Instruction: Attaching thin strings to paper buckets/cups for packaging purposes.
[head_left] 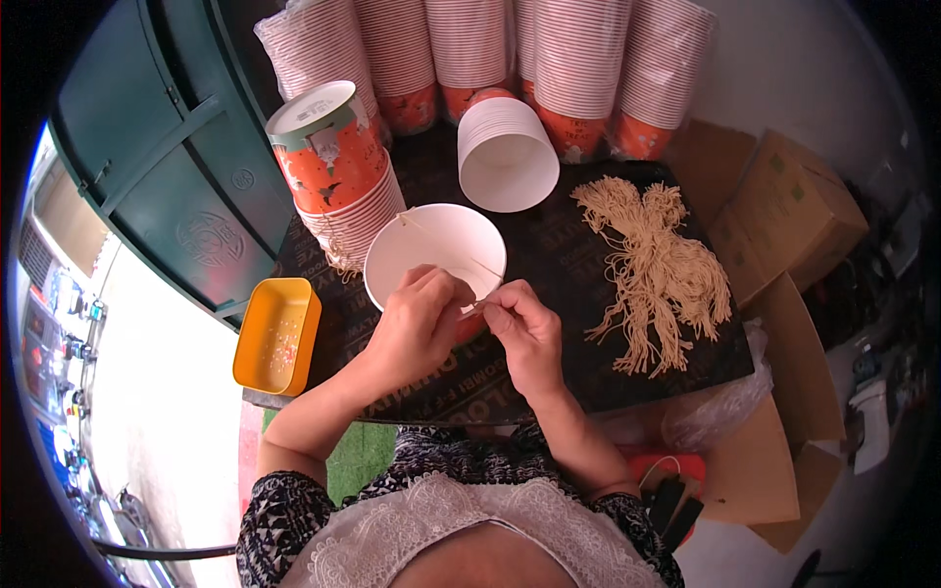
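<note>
A paper bucket (441, 227), white inside, stands mouth up and tipped toward me at the table's front. A thin beige cord (487, 267) shows inside it, and a piece of cord is at the far left rim. At the near right rim my left hand (417, 318) is closed, thumb and fingers pinched together on the cord's end. My right hand (527, 338) pinches the same cord end just beside it, fingertips almost touching the left ones. The exact grip is partly hidden by the fingers. A bundle of beige cords (667, 274) lies to the right.
Nested white buckets (510, 157) lie on their side behind. An upside-down stack of orange-printed buckets (338, 171) stands left, near a yellow tray (306, 338) holding small bits. Tall wrapped bucket stacks (480, 49) line the back. Cardboard boxes (799, 211) stand right; a green metal door (186, 147) is left.
</note>
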A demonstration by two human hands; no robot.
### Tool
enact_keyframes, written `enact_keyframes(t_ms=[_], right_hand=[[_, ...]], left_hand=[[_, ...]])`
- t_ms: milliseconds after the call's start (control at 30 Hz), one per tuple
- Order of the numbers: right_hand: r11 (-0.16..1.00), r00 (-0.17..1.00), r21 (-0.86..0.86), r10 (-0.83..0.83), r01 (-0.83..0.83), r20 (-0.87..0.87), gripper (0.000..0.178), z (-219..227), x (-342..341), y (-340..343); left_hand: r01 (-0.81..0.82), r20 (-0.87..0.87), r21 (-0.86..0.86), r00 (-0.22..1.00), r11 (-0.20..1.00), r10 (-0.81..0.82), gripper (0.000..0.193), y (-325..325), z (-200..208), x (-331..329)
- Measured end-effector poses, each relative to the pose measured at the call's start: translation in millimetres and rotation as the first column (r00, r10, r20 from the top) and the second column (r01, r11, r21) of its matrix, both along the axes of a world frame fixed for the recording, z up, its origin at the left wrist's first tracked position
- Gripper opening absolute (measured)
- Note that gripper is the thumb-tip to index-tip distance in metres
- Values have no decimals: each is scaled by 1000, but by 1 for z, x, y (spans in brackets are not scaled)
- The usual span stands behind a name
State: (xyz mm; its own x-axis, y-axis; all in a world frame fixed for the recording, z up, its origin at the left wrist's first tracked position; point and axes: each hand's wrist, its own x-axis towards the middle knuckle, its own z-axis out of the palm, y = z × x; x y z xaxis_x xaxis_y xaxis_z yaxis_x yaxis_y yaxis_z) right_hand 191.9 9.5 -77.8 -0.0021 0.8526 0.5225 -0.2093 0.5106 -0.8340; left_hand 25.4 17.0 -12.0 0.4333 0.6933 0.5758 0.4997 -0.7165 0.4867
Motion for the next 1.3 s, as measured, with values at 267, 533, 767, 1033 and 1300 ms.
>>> enact_keyframes(t_ms=[267,533,767,1033,1300], right_hand=[[996,998,-92,7,-13,-70,7,1,-4,0],[992,997,-123,-6,-4,-76,7,5,-6,-2],[994,994,-104,14,-25,-105,8,6,-8,-2],[975,963,100,-214,199,163,10,6,2,-3],[914,873,293,-369,279,320,21,10,12,-2]], left_hand=[[15,-72,94,997,995,-9,27,-4,0,3],[-17,-146,275,988,961,59,37,-1,-4,4],[23,-141,345,990,938,28,28,3,-11,4],[8,-112,328,993,944,30,24,1,-10,4],[-29,-56,294,997,955,47,21,-6,-14,0]])
